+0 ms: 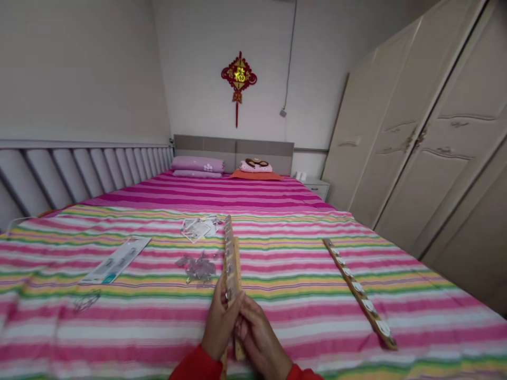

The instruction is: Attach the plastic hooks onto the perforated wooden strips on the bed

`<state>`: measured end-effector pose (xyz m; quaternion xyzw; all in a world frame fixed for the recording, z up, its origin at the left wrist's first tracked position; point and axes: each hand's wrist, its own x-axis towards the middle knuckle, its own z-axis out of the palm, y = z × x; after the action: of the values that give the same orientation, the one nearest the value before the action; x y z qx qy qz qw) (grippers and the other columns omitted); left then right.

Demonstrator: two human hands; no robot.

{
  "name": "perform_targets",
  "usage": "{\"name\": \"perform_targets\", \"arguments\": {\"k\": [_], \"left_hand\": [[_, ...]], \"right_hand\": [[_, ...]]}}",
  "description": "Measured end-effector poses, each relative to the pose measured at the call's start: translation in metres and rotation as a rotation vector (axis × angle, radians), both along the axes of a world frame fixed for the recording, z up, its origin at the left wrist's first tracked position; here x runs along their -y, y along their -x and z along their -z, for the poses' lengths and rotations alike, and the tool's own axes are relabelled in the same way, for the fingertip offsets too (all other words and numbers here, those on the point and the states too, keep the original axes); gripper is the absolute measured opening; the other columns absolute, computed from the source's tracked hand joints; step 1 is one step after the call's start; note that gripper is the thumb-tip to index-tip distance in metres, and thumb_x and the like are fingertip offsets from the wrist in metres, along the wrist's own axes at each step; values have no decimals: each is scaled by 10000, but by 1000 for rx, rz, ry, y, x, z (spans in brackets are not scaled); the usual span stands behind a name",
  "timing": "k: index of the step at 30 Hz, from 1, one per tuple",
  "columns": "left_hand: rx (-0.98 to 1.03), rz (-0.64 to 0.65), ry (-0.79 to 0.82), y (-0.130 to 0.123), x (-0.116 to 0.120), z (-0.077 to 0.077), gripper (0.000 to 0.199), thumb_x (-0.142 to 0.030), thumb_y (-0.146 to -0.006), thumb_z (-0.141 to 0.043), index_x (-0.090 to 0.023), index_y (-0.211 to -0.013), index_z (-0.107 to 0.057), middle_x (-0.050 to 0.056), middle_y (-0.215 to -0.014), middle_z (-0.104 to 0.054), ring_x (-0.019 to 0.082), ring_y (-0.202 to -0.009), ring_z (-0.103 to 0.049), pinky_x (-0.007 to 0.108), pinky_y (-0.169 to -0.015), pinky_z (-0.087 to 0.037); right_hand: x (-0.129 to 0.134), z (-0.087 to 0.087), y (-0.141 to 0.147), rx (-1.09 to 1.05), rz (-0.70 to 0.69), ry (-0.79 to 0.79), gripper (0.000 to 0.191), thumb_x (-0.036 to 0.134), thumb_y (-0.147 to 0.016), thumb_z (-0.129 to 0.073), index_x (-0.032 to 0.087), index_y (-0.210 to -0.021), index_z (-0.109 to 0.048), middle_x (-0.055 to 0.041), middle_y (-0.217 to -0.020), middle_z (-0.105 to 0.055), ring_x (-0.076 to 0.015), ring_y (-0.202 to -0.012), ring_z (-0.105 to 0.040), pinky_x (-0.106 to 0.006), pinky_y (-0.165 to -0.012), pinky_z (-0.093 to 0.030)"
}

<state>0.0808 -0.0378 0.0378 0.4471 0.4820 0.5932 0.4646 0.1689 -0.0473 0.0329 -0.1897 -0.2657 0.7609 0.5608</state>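
Wooden strip, long, narrow and brown with a row of silvery metal fittings (228, 258), is in the hands, and everything else is placed from it. Beneath it spreads the bed (285, 264), under a cloth striped in pink, white, green and yellow. The strip's long axis runs almost straight away from the person, its greater length reaching beyond the grip toward the head of the bed.

Well to its right lies a similar brown wooden strip bearing white round pieces (358, 291); that one slants, its far end closer to the held strip and its near end swung outward. Close along the held strip's right side shows a paler wooden strip (237, 261); whether the two touch is unclear.

The left hand (219, 319) is closed around the held strip near its lower part. The right hand (257, 333) is just right of it, fingers bent in toward the wood; what they pinch, if anything, I cannot tell. Of the two, the right hand is nearer the slanted strip.

Well left of the held strip lies a long white packaging card (114, 262); nearer on that side are a loose heap of pale cards (198, 229) and some crumpled clear plastic (201, 267). Farthest left at the near side rests a small tangle of thin, wiry pieces (87, 301).
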Motion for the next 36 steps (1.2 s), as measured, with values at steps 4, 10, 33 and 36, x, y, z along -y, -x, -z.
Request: {"name": "perform_targets", "arguments": {"k": [4,10,33,36], "left_hand": [[-75,-101,18,18,-21,-2,609,-557,-691,-626,-178,-1164,-567,59,-844,-670,221,-792,-647,333,-696,-524],[-214,-93,-30,36,-50,5,487,-621,-727,-524,-160,-823,-647,52,-733,-659,214,-751,-614,329,-695,-492],[-642,-259,-126,82,-109,-12,408,-492,-856,-333,-200,-694,-567,55,-712,-618,202,-766,-595,335,-708,-472],[-680,-292,-100,66,-106,-14,399,-530,-818,-427,-183,-892,-609,107,-944,-658,243,-958,-592,368,-841,-440]], "right_hand": [[-10,3,14,105,-25,-18,296,278,-684,-764,151,-937,-678,25,-612,-586,-43,-419,-396,-160,-410,-304],[-18,6,19,187,-18,-16,301,293,-669,-765,133,-901,-660,83,-528,-437,-27,-386,-284,-153,-361,-230],[-23,14,15,194,21,41,346,285,-642,-781,146,-934,-657,73,-565,-439,-36,-413,-272,-159,-357,-272],[-21,14,18,223,1,9,367,311,-670,-763,143,-977,-653,76,-554,-436,-33,-404,-272,-159,-358,-267]]}}
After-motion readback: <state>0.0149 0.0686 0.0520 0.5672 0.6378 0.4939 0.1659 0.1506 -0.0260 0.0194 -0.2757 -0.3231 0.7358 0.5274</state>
